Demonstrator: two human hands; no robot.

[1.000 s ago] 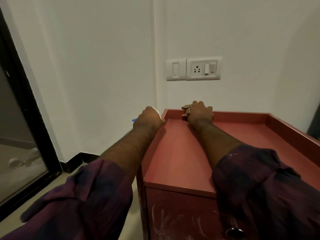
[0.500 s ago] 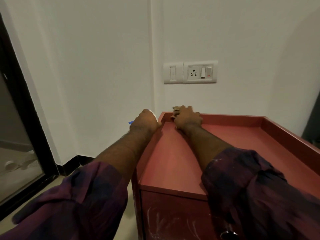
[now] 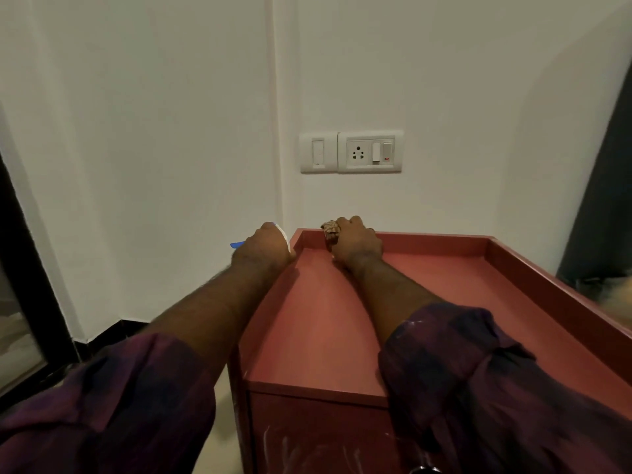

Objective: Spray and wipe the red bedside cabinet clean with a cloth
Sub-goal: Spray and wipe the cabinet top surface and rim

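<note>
Starting at the grip: the right hand (image 3: pixel 355 244) is clamped around a wadded brownish cloth (image 3: pixel 330 230), knuckles up, with the fingers curled over it. Only a bit of the cloth can be seen, poking out on the hand's left side. It's pressed right into the back-left corner of the red cabinet (image 3: pixel 325 319), where the flat top meets the raised rim (image 3: pixel 427 239) at the back. So the cloth sits ahead of and slightly left of the fist, touching the rim.

The left hand (image 3: pixel 263 248) is closed around a spray bottle (image 3: pixel 284 236), and honestly most of the bottle is hidden. Just a white edge above the knuckles and a blue tip sticking out to the left are seen. That hand is held just outside the cabinet's left rim, near the same corner, so both hands are close together but not touching.

Both forearms are stretched forward, with dark purple sleeves (image 3: pixel 478 371) rolled up. White smears (image 3: pixel 290 449) are seen on the cabinet's front face. On the white wall (image 3: pixel 136 131) above the corner, a switch and socket plate (image 3: pixel 352 152) is mounted.
</note>
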